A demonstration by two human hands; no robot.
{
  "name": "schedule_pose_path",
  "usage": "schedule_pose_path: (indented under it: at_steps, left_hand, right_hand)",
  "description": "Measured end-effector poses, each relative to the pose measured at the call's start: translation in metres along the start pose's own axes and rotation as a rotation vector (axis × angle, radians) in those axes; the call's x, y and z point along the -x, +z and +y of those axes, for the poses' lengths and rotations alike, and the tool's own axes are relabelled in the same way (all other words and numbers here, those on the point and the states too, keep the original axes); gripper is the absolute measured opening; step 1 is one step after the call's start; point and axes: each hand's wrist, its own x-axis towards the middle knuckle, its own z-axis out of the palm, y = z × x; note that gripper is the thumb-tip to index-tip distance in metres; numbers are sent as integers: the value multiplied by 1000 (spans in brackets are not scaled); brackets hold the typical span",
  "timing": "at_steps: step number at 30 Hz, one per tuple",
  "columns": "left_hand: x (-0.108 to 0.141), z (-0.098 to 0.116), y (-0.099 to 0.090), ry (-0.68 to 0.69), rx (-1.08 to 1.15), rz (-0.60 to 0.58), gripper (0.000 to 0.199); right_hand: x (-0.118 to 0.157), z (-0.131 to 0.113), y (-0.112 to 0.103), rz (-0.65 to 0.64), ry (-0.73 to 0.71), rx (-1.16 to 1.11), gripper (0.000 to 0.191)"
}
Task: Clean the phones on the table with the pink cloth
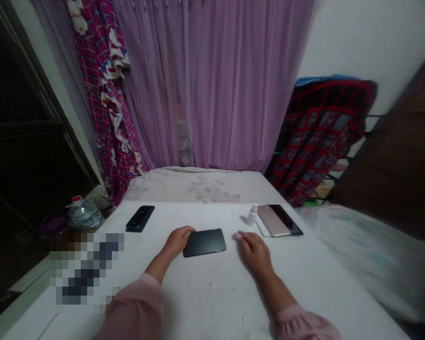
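Observation:
My left hand (179,240) grips the left edge of a dark, flat tablet (205,242) with rounded corners, its fingers at the upper left corner. The tablet's dark face is turned up, just above or on the white table. To its right, my right hand (255,251) is closed in a pinch around a small pale pink piece (238,235), too small to name surely. Beyond that hand a small white spray bottle (251,215) stands upright. Beside the bottle lie a rose-gold flat device (273,220) and a dark-edged panel (290,219), partly overlapping.
A black phone (140,217) lies on a dark flat thing at the table's left. A blurred-out patch (90,269) covers the near left. The white table (208,297) meets a flowered cloth (205,186) before purple curtains (233,85). A large water bottle (85,213) stands left.

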Motion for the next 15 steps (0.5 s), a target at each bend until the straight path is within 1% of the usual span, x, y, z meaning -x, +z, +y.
schedule_pose_path:
  at_steps: [2, 4, 5, 7, 8, 9, 11, 15]
  left_hand:
    - [0, 9, 4, 41, -28, 6, 31]
    - [6, 17, 10, 78, -58, 6, 29]
    - [11, 20, 14, 92, -73, 2, 31]
    - [21, 25, 22, 109, -113, -5, 50]
    - [25, 26, 25, 112, -195, -5, 59]
    - [29, 26, 29, 107, -261, -5, 66]
    - [32, 23, 33, 104, -357, -18, 69]
    - [28, 12, 33, 141, -387, -81, 68]
  right_hand:
    - [1, -4, -1, -1, 12, -38, 34]
    - [1, -8, -2, -15, 14, -66, 34]
    - [1, -11, -1, -25, 10, -78, 34]
    - [1, -16, 1, -47, -11, -102, 34]
    - [0, -18, 2, -54, -28, -114, 34]
    - [0, -21, 4, -60, -49, -126, 33]
    - [0, -25, 7, -75, -102, -152, 31]
    - [3, -28, 10, -167, -251, -197, 23]
